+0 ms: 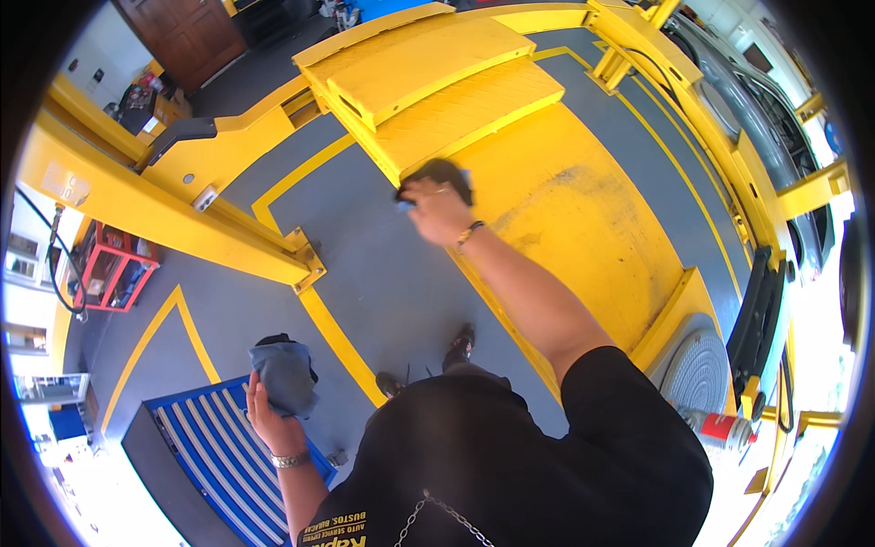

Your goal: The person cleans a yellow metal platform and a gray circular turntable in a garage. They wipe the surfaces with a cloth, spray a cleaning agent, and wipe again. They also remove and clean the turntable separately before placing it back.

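Nearest, the left hand (272, 421) is closed around a bunched grey-blue cloth rag (284, 374), held above the blue ribbed tool cabinet (219, 456). It looks soft, light and easily gathered anywhere. Farther out, the right hand (436, 208) presses a dark crumpled cloth (441, 173) under curled fingers onto the yellow steel ramp (547, 210).

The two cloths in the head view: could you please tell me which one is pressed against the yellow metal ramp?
The dark cloth under the right hand, pressed on the yellow ramp; the blue-grey cloth hangs in the left hand, off any surface.
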### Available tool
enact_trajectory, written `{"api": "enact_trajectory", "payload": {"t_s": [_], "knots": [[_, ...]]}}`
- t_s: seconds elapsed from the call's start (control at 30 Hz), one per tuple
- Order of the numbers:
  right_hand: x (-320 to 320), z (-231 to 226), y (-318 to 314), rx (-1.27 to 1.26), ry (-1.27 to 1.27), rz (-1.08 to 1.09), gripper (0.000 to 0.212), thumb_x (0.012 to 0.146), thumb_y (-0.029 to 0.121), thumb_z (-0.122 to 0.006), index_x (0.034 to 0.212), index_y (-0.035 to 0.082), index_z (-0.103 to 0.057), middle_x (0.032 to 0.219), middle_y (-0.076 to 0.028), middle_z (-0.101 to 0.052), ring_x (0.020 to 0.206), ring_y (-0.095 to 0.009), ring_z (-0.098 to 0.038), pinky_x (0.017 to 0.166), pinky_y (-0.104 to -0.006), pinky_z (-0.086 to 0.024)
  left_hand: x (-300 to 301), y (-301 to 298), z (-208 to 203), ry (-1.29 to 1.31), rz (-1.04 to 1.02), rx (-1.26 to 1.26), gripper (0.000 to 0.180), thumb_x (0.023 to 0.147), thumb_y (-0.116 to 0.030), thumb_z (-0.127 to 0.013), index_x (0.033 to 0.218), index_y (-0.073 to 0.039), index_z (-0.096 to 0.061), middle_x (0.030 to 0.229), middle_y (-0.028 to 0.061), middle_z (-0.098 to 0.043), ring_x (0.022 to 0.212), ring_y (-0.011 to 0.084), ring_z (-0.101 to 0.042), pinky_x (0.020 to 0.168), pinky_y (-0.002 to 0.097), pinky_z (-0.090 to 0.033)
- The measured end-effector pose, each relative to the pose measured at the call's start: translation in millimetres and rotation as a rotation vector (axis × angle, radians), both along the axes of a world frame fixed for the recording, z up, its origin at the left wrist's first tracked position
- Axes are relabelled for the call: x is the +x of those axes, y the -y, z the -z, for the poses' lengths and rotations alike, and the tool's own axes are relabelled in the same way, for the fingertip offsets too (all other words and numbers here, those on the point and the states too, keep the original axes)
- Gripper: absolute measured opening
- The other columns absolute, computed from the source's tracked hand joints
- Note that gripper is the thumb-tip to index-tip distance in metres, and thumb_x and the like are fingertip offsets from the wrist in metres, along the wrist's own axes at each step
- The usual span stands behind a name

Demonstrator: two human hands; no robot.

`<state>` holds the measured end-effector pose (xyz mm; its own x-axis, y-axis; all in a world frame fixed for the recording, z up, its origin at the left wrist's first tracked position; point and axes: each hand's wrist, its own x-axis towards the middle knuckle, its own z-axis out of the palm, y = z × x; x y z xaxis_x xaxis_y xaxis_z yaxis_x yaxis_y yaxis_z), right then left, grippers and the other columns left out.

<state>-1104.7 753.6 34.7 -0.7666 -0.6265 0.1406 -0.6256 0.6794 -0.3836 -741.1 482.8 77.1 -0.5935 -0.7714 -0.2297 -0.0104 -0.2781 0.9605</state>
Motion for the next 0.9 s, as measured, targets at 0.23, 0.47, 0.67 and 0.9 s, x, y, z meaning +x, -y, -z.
{"api": "enact_trajectory", "payload": {"t_s": [0.23,0.47,0.67,0.9], "knots": [[22,-36,26,-0.622,0.406,0.423,0.045,0.101,0.038,-0.048,0.105,-0.003,-0.063,0.1,-0.028,-0.067,0.096,-0.044,-0.062,0.086,-0.051,-0.047,-2,37,-18,-0.148,-0.031,0.073,0.039,0.101,-0.019,-0.051,0.134,-0.002,-0.059,0.133,0.0129,-0.059,0.122,0.0258,-0.058,0.102,0.0406,-0.05],[-66,-65,-223,-0.589,0.084,0.837,0.051,0.097,0.045,-0.052,0.096,-0.005,-0.064,0.091,-0.025,-0.065,0.082,-0.038,-0.058,0.076,-0.0482,-0.046,69,63,20,-0.04,-0.204,0.011,0.041,0.098,-0.02,-0.052,0.135,-0.001,-0.058,0.137,0.0138,-0.058,0.125,0.0275,-0.056,0.105,0.042,-0.046],[-129,-34,-356,-0.449,-0.015,0.935,0.052,0.098,0.046,-0.052,0.127,0.004,-0.063,0.108,-0.022,-0.069,0.095,-0.036,-0.066,0.085,-0.0434,-0.05,107,45,30,0.181,-0.33,-0.164,0.042,0.097,-0.02,-0.053,0.135,-0.001,-0.058,0.136,0.0142,-0.058,0.122,0.0274,-0.057,0.104,0.0409,-0.046],[-168,28,-356,0.051,0.228,0.874,0.055,0.101,0.04,-0.045,0.153,0.023,-0.039,0.16,-0.01,-0.036,0.145,-0.034,-0.036,0.117,-0.048,-0.031,137,34,31,0.167,-0.369,-0.023,0.046,0.098,-0.022,-0.053,0.14,-0.001,-0.054,0.139,0.0143,-0.057,0.125,0.0287,-0.056,0.106,0.0428,-0.045]]}}
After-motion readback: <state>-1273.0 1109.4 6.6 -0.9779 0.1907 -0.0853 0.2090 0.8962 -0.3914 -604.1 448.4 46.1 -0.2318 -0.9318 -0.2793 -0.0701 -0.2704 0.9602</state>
